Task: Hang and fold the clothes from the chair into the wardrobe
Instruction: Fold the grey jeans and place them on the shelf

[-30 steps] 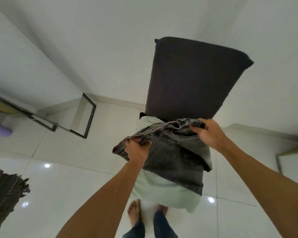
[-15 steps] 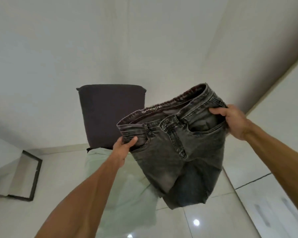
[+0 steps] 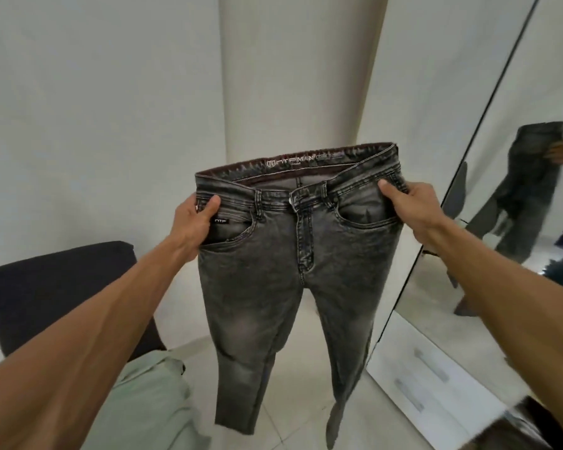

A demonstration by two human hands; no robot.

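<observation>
Grey jeans (image 3: 293,254) held up by the waistband — left hand (image 3: 194,222) and right hand (image 3: 410,206) each pinch a side, legs hanging.

Soft even light; edges warped; lower-right blur, maybe motion.

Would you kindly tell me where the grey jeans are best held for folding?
By the waistband at its two outer ends, one hand from each side, as the left hand and right hand grip now. The jeans hang front-on, legs free below, so the band probably keeps them flat.
</observation>
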